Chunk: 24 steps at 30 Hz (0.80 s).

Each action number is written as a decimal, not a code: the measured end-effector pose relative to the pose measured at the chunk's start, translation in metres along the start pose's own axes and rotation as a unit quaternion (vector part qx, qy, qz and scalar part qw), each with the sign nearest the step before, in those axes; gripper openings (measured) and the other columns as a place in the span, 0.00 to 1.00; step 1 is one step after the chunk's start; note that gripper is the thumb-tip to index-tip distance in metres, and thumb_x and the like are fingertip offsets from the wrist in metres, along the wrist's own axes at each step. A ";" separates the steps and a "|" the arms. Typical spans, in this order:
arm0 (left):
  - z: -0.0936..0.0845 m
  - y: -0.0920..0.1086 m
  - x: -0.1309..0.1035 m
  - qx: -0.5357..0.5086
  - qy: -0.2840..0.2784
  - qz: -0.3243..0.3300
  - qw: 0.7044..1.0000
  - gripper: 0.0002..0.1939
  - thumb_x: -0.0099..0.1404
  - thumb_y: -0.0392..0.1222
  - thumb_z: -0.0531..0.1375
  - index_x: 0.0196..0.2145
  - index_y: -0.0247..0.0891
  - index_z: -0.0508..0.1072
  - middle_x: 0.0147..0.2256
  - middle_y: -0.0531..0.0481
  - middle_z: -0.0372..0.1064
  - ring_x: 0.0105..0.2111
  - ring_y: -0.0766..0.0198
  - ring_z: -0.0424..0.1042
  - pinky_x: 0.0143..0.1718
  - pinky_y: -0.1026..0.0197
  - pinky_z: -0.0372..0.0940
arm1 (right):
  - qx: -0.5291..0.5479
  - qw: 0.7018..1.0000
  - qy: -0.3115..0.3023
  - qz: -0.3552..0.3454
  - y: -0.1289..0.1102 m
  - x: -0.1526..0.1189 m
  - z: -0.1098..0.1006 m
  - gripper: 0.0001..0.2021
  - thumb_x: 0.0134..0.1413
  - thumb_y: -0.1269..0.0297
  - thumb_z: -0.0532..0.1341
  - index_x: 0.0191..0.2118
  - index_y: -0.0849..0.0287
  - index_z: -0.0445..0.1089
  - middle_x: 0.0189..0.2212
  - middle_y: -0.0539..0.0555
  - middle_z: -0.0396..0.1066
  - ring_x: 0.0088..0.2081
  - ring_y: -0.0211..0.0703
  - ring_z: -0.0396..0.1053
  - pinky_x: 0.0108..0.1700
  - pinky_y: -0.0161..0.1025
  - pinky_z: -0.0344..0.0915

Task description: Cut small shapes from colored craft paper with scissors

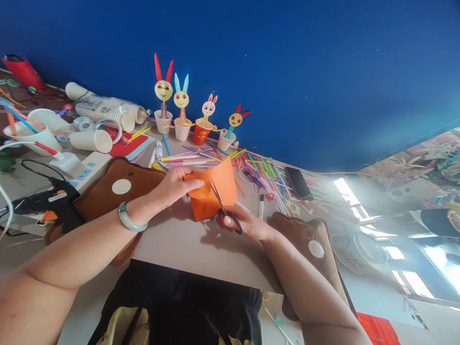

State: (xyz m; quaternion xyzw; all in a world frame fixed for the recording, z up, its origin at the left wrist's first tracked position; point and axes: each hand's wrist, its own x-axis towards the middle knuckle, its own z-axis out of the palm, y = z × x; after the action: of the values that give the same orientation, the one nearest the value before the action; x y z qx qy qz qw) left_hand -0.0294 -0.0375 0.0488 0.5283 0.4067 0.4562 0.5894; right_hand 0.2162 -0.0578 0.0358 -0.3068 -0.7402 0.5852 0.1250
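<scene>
Head cam: orange paper (225, 184) is up over the table (168, 247), roughly mid-view, straws (264, 175) off at its 2 o'clock. Biggest worry imo: the scissors (221, 203) aim at 11 o'clock, kinda near the left thumb, so a slip could nick it. Floppy paper could also buckle and send the cut wonky. Left hand (176, 186) reaches in from 8 o'clock, pinching the curled bit, thumb on top; right hand (246, 223) comes from 4 o'clock, fingers wrapped round the handles.
</scene>
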 end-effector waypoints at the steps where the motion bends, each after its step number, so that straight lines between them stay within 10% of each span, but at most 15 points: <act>1: 0.000 0.001 0.000 -0.001 -0.008 -0.003 1.000 0.10 0.53 0.43 0.66 0.29 0.34 0.75 0.22 0.50 0.69 0.24 0.63 0.68 0.26 0.61 0.63 | 0.000 1.000 -0.001 -0.002 0.000 0.000 0.000 0.29 0.58 0.33 0.53 0.30 0.60 0.61 0.23 0.46 0.58 0.26 0.34 0.53 0.29 0.35 0.50; 24: 0.000 0.005 -0.003 -0.002 -0.076 -0.032 0.997 0.10 0.51 0.44 0.66 0.27 0.34 0.75 0.22 0.52 0.67 0.24 0.67 0.63 0.25 0.65 0.57 | 0.009 1.000 0.021 -0.005 0.000 -0.001 0.000 0.31 0.54 0.32 0.57 0.27 0.61 0.62 0.21 0.47 0.58 0.24 0.33 0.53 0.26 0.33 0.49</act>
State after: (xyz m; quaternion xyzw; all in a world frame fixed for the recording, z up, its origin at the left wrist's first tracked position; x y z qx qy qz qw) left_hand -0.0304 -0.0407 0.0541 0.5468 0.3768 0.3968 0.6337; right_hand 0.2167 -0.0587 0.0356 -0.3144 -0.7333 0.5848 0.1465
